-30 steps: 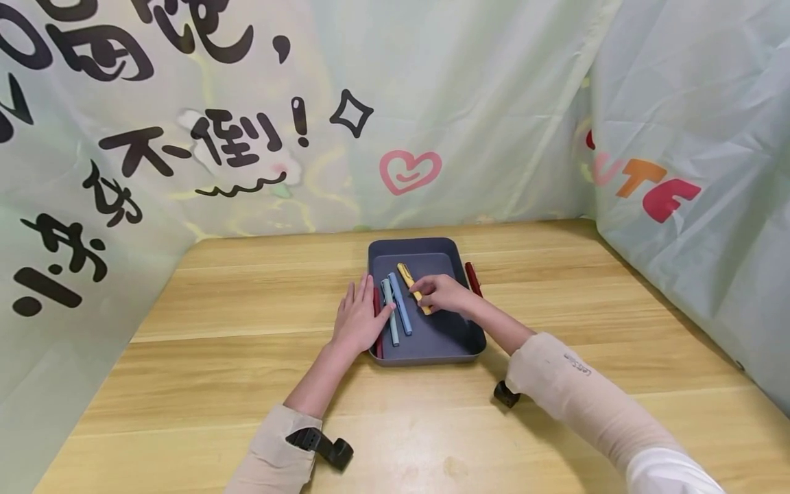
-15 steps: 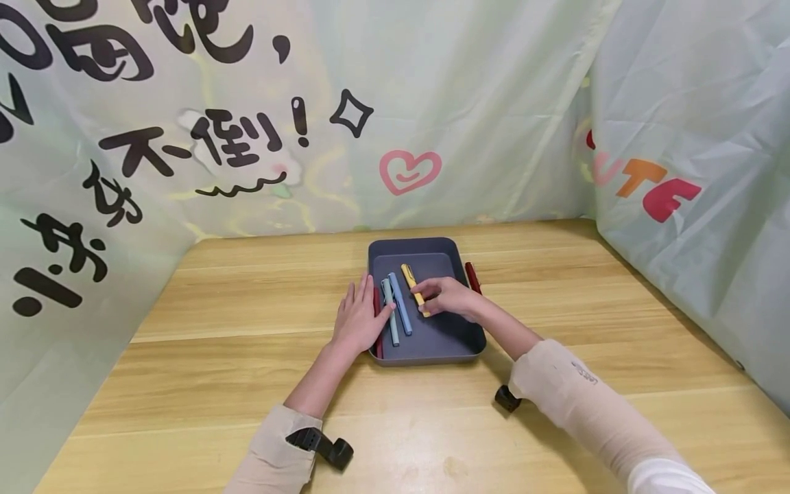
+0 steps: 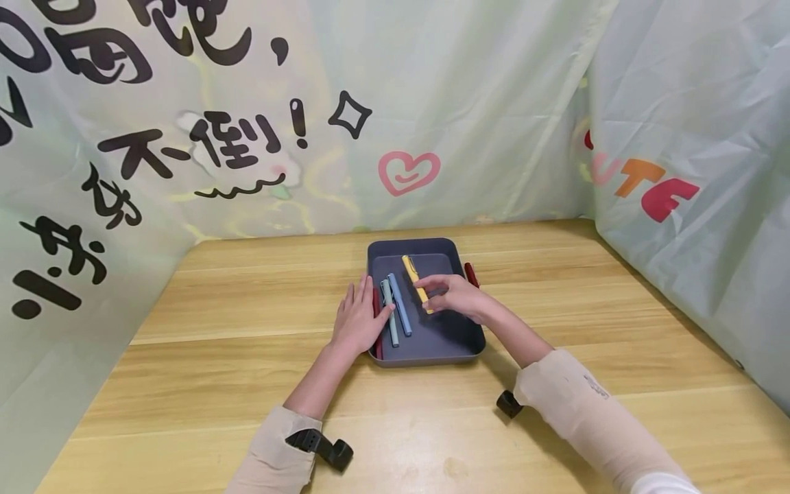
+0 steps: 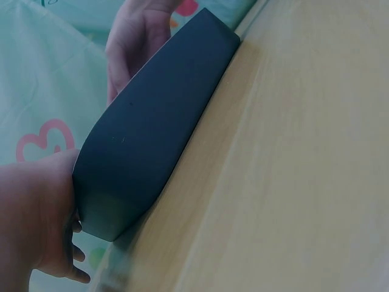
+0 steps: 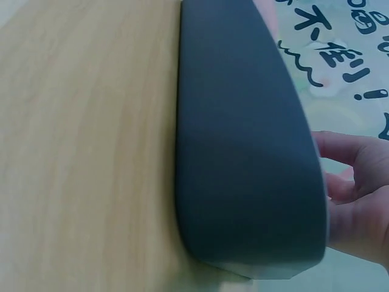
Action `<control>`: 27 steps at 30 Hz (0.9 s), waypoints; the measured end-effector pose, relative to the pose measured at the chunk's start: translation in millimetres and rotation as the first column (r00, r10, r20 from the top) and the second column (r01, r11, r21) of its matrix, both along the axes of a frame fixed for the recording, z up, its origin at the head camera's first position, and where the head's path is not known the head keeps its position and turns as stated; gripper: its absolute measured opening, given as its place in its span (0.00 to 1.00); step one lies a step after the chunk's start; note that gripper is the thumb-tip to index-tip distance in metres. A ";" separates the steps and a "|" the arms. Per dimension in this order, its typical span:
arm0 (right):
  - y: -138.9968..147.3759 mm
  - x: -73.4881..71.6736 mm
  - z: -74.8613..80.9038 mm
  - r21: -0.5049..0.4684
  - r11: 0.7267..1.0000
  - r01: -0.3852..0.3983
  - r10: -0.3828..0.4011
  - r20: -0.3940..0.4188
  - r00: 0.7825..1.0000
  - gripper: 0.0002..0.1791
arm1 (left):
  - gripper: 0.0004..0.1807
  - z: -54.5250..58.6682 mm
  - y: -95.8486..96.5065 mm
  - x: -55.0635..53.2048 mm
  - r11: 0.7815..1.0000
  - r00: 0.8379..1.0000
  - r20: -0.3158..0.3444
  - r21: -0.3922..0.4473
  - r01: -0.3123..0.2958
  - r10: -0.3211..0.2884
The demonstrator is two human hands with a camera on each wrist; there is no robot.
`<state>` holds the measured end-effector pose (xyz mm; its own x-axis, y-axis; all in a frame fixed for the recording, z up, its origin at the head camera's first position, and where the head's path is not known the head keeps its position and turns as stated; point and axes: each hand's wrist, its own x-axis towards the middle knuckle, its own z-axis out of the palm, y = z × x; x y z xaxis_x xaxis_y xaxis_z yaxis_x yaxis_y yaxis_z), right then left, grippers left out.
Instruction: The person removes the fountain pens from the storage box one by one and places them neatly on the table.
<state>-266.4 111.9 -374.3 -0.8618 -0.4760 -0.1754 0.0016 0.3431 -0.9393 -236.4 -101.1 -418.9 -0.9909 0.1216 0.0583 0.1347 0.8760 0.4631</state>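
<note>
Inside the dark grey tray, the yellow pen slants with its clip end away from me. My right hand pinches its nearer half between thumb and fingers. Straight fingers of my left hand lie along the tray's left wall, the thumb reaching over the rim above the pens. To the yellow pen's left are a light blue pen and a pale green pen. A dark red pen lies by the left wall, partly hidden. Both wrist views show mostly the tray's outer wall.
Another dark red pen is just outside the tray's right wall, partly behind my right hand. The tray stands on a wooden table. Printed cloth walls rise behind the table and at its sides.
The right hand and yellow pen have shifted slightly right, away from the blue and green pens, and the pen's far end has moved a little farther back. The left hand stays put.
</note>
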 end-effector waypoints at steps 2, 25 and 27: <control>2.4 1.3 1.4 -0.001 1.000 0.001 -0.001 -0.010 1.000 0.27 | 0.43 0.4 0.2 0.5 1.000 1.000 -0.002 -0.001 0.001 -0.001; 44.7 13.7 15.7 -0.019 1.000 -0.003 0.002 -0.053 0.999 0.28 | 0.43 -0.8 -0.9 1.4 1.000 1.000 -0.014 -0.016 0.010 -0.010; 49.4 14.4 16.3 -0.027 1.000 0.000 -0.002 -0.054 0.999 0.28 | 0.43 -0.4 -0.7 1.9 1.000 1.000 -0.012 -0.011 0.010 -0.010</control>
